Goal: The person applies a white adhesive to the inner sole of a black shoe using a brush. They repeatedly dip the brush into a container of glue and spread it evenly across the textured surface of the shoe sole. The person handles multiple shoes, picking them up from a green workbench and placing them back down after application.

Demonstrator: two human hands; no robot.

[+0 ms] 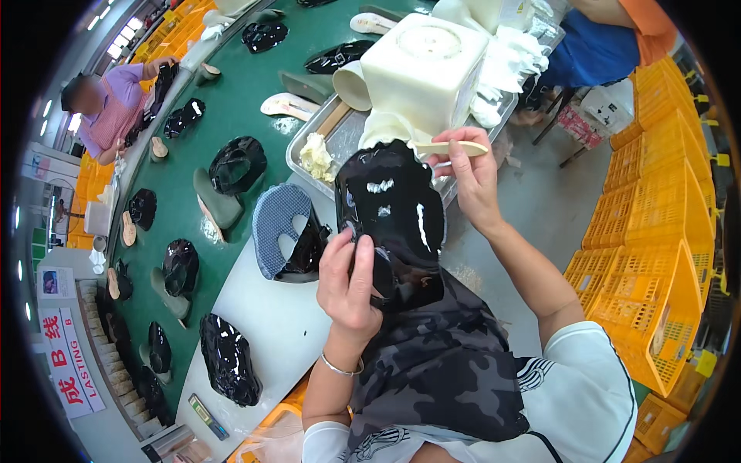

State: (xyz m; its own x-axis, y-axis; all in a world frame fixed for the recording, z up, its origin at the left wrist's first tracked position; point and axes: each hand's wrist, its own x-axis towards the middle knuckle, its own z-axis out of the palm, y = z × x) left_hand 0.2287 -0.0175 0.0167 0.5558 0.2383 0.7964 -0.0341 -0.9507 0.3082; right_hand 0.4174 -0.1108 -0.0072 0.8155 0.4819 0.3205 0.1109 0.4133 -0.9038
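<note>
Glossy black shoe upper (pixel 390 212), patent-like with wrinkled highlights, held up over the lap above a camouflage apron (pixel 440 355). Left hand (pixel 349 282) grips its lower edge, fingers (pixel 363 262) curled over the shiny surface. Right hand (pixel 471 177) pinches a pale flat wooden spatula (pixel 451 148) at the upper's top rim. Metal tray (pixel 340 131) on the desk (pixel 266 309) behind.

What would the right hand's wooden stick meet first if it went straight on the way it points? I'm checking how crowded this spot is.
Probably nothing close: the stick in the right hand points right, past the metal tray rim toward bare grey floor, though depth is unclear.
</note>
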